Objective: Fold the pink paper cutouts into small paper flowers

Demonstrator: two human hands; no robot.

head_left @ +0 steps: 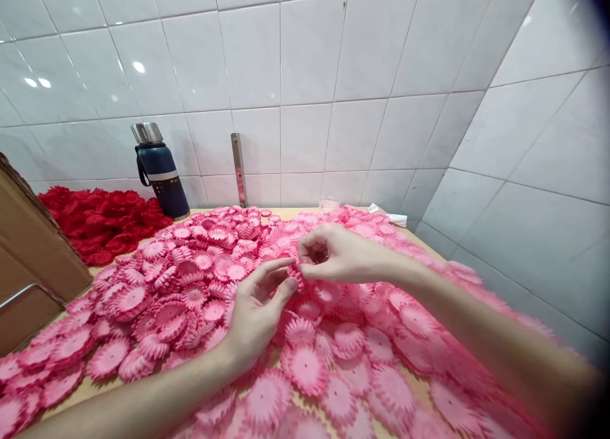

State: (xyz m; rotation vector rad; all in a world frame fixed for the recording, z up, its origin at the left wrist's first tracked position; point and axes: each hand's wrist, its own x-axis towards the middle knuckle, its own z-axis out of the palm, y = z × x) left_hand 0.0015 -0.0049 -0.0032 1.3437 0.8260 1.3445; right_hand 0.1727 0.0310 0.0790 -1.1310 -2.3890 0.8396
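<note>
Apparently, the left hand [255, 309] pinches a small frilled pink petal piece [296, 277] between thumb and fingertips, just above the pile of pink fringed discs [194, 296] on the table [431, 243]. The right hand [343, 255] curls in beside it, thumb and forefinger nearly meeting; whether they grip it cannot be told. The piece looks light, soft and easily creased, so a gentle hold near its centre, clear of the frills, should suit.
</note>
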